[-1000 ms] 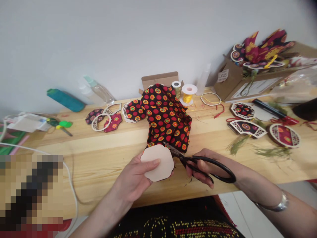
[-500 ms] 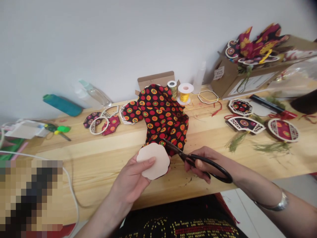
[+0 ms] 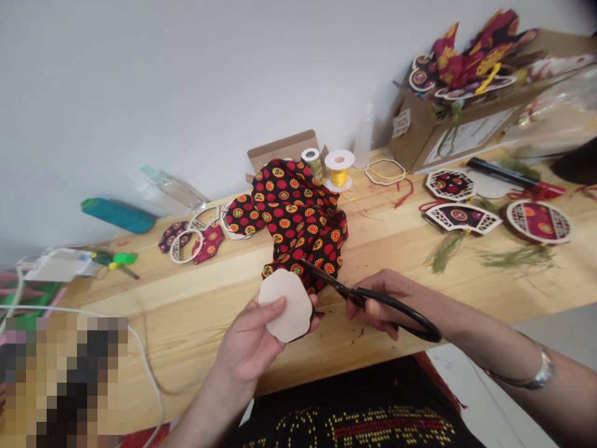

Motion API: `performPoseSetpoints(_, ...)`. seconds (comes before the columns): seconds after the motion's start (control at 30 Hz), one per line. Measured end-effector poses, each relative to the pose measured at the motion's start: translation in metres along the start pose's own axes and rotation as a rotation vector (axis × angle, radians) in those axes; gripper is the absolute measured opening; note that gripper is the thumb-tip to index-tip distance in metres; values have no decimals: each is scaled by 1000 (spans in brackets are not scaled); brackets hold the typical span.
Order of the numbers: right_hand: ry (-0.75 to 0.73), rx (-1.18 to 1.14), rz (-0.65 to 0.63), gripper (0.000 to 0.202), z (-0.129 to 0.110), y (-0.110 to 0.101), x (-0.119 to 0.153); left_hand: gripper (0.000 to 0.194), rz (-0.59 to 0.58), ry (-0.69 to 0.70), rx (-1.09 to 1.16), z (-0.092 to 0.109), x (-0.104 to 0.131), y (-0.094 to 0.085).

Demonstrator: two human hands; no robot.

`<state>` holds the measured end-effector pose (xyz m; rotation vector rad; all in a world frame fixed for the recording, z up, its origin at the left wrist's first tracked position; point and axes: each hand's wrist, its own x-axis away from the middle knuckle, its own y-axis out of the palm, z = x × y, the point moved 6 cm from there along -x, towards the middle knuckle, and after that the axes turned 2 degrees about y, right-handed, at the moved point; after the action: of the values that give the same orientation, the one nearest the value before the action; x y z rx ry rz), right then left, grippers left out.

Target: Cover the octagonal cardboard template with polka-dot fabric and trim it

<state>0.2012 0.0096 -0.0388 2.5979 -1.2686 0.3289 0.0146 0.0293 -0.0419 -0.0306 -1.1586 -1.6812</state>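
My left hand [image 3: 254,336] grips a pale, flat piece of card [image 3: 285,306] with wavy rounded edges, thumb on its face. Dark patterned cloth shows along its right edge. Black-handled scissors [image 3: 396,305] are in my right hand [image 3: 380,298], their blades pointing up and left beside the card. Behind the card, a black cloth [image 3: 301,214] with red dots and yellow-red flower rounds lies bunched on the table. The blade tips reach the cloth's lower part; whether they touch it I cannot tell.
Spools of yellow thread [image 3: 339,169] and metallic thread [image 3: 311,163] stand behind the cloth. Fabric-filled ornaments [image 3: 462,218] with green tassels lie at right, below a cardboard box [image 3: 448,134]. Wooden frames [image 3: 186,246], a teal thread cone [image 3: 119,214] and a white cable [image 3: 140,348] are at left.
The view has tilted and shifted slightly. The card has turned a little in my left hand. Both hands keep their holds, and the scissors stay close to the card.
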Motion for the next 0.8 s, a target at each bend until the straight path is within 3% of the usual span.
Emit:
performPoseSetpoints(0.13,36,48,-26,58,-6,-2,4,57,-7,1,10,0,-1,2)
performPoseSetpoints(0.23,156,367,27,47,-17,-10,21,57,48,34,2,2,-1,3)
performPoseSetpoints(0.3,229,695,186,41,-26,-24,33,54,89,70,-17,3,-1,3)
performPoseSetpoints(0.43,470,1242,640,40,-33,-60,48,40,108,144,-62,3,-1,6)
performPoseSetpoints(0.5,546,1400,749,44,-29,-70,45,37,97,163,-60,2,-2,7)
performPoseSetpoints(0.57,566,1454,780,45,-24,-77,38,37,85,167,-50,-1,-1,8)
performPoseSetpoints(0.63,535,1461,803,45,-23,-79,33,37,76,168,-46,-3,-1,8)
performPoseSetpoints(0.7,411,1472,870,44,-30,-73,32,35,72,169,-48,-4,0,8)
performPoseSetpoints(0.8,29,1320,1002,36,-49,-46,33,36,87,165,-42,-6,0,8)
